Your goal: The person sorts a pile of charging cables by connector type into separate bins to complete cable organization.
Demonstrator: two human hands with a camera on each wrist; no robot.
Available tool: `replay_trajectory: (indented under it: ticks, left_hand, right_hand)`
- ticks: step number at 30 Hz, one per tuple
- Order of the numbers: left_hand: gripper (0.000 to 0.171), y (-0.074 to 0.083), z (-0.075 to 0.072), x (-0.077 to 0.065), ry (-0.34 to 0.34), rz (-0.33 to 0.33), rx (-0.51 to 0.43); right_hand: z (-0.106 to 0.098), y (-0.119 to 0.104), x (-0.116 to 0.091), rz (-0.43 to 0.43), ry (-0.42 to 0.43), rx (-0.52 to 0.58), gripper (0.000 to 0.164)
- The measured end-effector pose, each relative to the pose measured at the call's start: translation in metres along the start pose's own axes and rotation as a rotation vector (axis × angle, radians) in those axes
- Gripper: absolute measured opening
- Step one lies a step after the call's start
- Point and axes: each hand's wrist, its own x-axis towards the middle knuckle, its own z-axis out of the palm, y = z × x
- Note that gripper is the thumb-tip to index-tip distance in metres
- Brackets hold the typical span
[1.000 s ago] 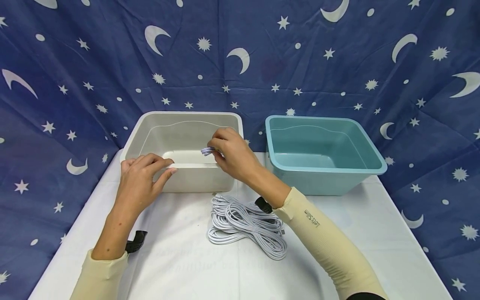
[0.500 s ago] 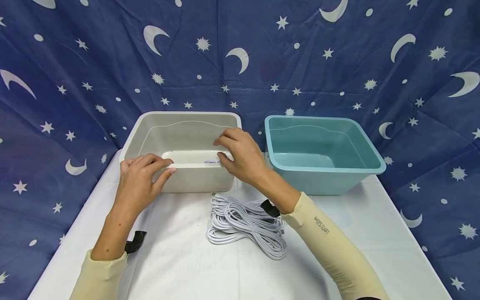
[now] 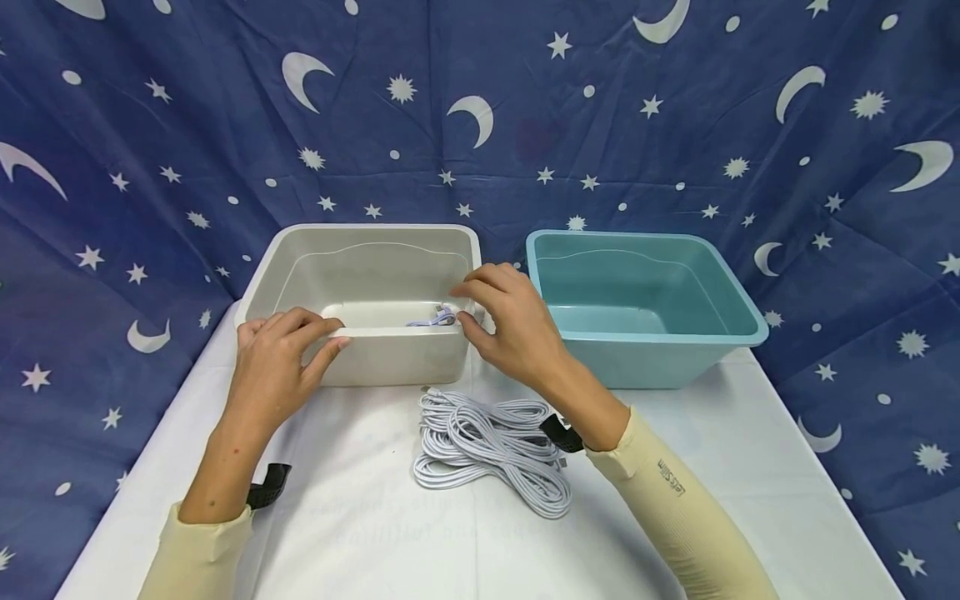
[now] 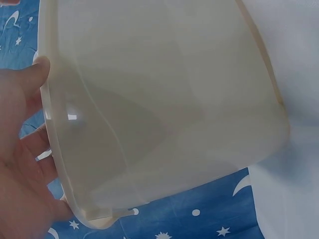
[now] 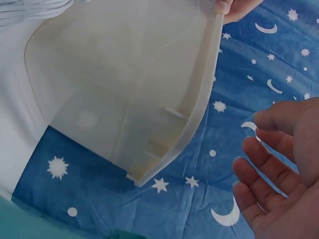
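Note:
My left hand (image 3: 281,367) holds the near rim of the off-white bin (image 3: 397,360), thumb outside and fingers over the edge. In the left wrist view the thumb rests against the bin's outer wall (image 4: 164,99). Inside the bin, at its front right corner, lies a small pale purple-white cable (image 3: 442,317) with a light plug end, partly hidden by the rim. My right hand (image 3: 513,325) hovers by the bin's right front corner. Its fingers are loosely bent and apart, with nothing between them, as the right wrist view of the hand (image 5: 279,164) shows.
A large bundle of coiled white cable (image 3: 491,450) lies on the white tablecloth (image 3: 360,500) in front of the bin. To the right stands a teal bin (image 3: 630,362). A blue curtain (image 3: 495,192) with moons and stars hangs behind both bins.
My right hand has let go of the small cable, which now lies in the off-white bin, and has drawn back to the right. My left hand stays on the rim.

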Motion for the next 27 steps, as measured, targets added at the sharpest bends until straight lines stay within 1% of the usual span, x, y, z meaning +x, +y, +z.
replay_trajectory:
  ticks: [10, 18, 22, 27]
  left_hand:
    - [0.022, 0.000, -0.001, -0.001, -0.003, -0.007, -0.013]
    - [0.021, 0.002, 0.001, 0.001, 0.009, 0.002, -0.023]
    - [0.024, 0.003, 0.004, 0.001, 0.016, 0.017, -0.047]
    - [0.028, 0.008, 0.007, 0.004, 0.009, 0.044, -0.061]
  right_hand:
    - [-0.009, 0.001, -0.025, 0.016, 0.017, 0.021, 0.022]
    - [-0.013, -0.002, -0.044, 0.031, 0.003, 0.009, 0.020]
    - [-0.014, -0.004, -0.053, 0.030, 0.001, 0.008, 0.020]
    - [-0.014, -0.006, -0.063, 0.030, 0.003, 0.003, 0.022]
